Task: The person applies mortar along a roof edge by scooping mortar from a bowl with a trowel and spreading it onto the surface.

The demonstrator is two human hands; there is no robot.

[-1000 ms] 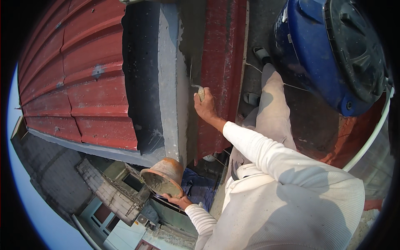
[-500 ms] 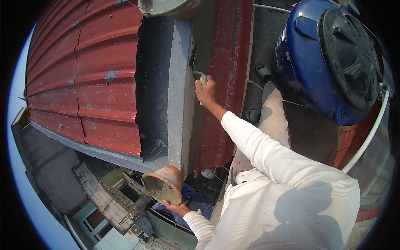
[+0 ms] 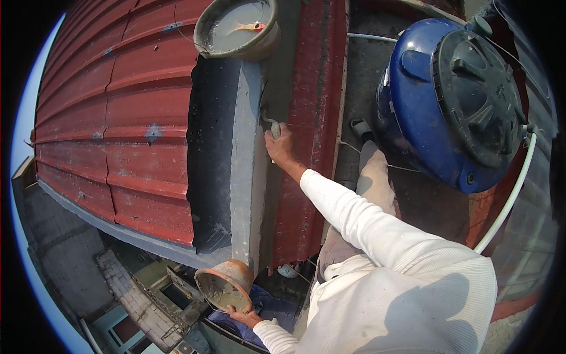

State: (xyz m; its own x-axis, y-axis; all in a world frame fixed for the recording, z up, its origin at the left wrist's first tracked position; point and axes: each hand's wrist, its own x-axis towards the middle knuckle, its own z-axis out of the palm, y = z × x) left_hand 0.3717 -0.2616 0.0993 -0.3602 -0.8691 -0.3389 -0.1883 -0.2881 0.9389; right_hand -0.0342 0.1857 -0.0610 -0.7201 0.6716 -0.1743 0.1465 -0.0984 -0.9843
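My right hand (image 3: 279, 143) is closed round the worn handle of a trowel (image 3: 273, 124). Its thin blade lies along the side of a grey cement ledge (image 3: 243, 141), seen almost edge-on. Below, my left hand (image 3: 243, 315) grips the rim of an orange-brown bucket (image 3: 233, 275), which is tipped so its mouth faces left. Wet grey mortar (image 3: 226, 295) lies inside it. On the far part of the ledge stands a larger bucket (image 3: 259, 44) with cloudy grey liquid and a brush (image 3: 250, 27) with an orange handle in it.
Red corrugated roofing (image 3: 112, 135) fills the left, bordered by a dark gutter (image 3: 213, 147). A red metal strip (image 3: 303, 118) runs right of the ledge. Beyond it stands a blue tank (image 3: 407, 106) with a black lid and a pale hose (image 3: 510, 203). Lower buildings drop away at bottom left.
The view has tilted upward, so the far bucket and its brush now show. My right hand and the trowel have shifted slightly farther along the ledge; the left hand still holds the orange-brown bucket.
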